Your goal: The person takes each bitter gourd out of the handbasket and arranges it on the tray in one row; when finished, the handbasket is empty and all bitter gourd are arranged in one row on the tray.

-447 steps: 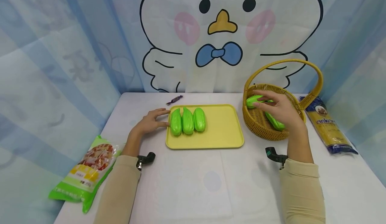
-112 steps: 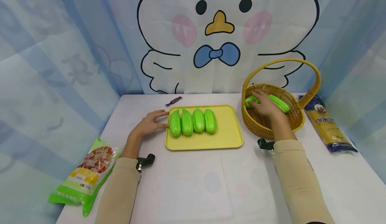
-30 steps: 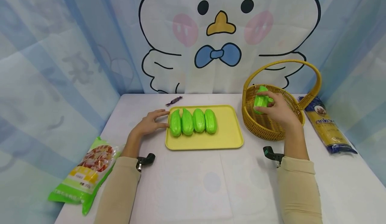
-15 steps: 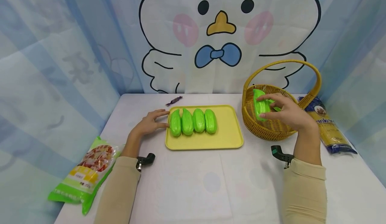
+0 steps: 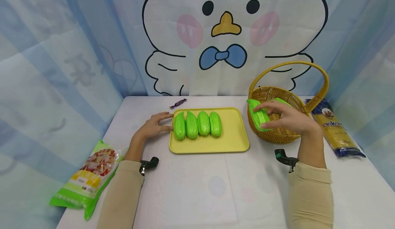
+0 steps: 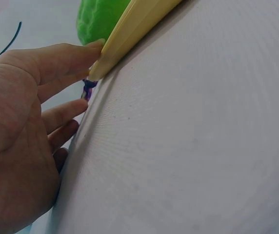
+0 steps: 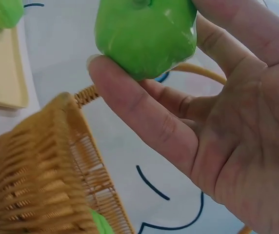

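Note:
My right hand [image 5: 285, 117] pinches a green ribbed toy cucumber [image 5: 258, 115] between thumb and fingers, over the left rim of the wicker basket [image 5: 271, 136]. In the right wrist view, the held toy cucumber [image 7: 144, 36] shows its blunt end, clear above the basket [image 7: 37, 161]. Another toy cucumber [image 5: 282, 101] lies inside the basket, partly hidden by the hand. Several more [image 5: 197, 124] lie side by side on the left half of the yellow tray [image 5: 232, 133]. My left hand [image 5: 152, 124] touches the left edge of the tray [image 6: 125, 36], its fingers loosely extended and spread.
A purple-wrapped candy [image 5: 178, 103] lies behind the tray. At the left is a green food packet [image 5: 91, 177]; a yellow and blue pasta packet [image 5: 337, 129] lies right of the basket, whose tall handle [image 5: 290, 63] arches over it. A patterned curtain hangs behind.
A fourth toy cucumber joined the tray's row between the two oldest frames. My right hand has since lifted another inside the basket and moved it left to the rim. My left hand stays put.

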`<action>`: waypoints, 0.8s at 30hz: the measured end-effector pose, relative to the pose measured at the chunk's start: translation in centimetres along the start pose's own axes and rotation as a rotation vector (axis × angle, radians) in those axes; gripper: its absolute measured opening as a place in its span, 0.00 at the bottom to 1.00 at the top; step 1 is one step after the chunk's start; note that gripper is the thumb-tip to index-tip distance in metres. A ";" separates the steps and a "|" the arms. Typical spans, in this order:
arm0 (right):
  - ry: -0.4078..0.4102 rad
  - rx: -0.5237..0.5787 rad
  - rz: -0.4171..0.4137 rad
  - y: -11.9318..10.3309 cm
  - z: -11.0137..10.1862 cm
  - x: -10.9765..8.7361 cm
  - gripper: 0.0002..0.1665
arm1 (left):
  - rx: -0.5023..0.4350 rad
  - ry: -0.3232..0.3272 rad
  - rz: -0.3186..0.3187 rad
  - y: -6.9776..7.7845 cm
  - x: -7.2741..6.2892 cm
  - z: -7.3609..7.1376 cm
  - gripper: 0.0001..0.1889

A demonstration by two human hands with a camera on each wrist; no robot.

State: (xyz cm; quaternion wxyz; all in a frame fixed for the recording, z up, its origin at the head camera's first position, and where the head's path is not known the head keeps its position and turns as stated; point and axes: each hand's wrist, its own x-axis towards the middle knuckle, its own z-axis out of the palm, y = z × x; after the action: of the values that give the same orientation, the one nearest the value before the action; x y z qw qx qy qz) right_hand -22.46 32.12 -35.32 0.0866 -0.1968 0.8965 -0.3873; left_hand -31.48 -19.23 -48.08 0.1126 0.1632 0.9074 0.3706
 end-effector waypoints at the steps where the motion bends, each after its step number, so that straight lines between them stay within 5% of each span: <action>1: -0.001 -0.003 -0.006 0.0 0.2 0.3 0.30 | 0.000 0.000 -0.002 0.0 0.0 0.0 0.37; 24: 0.008 0.042 0.045 -0.7 4.5 4.8 0.35 | 0.022 0.000 -0.011 0.1 0.0 0.0 0.37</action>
State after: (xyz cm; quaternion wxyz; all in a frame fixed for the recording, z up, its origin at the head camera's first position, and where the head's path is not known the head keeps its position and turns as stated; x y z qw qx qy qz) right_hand -25.28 26.73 -37.91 0.0959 -0.1732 0.8926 -0.4050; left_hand -31.43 -19.16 -48.04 0.1130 0.1595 0.9122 0.3602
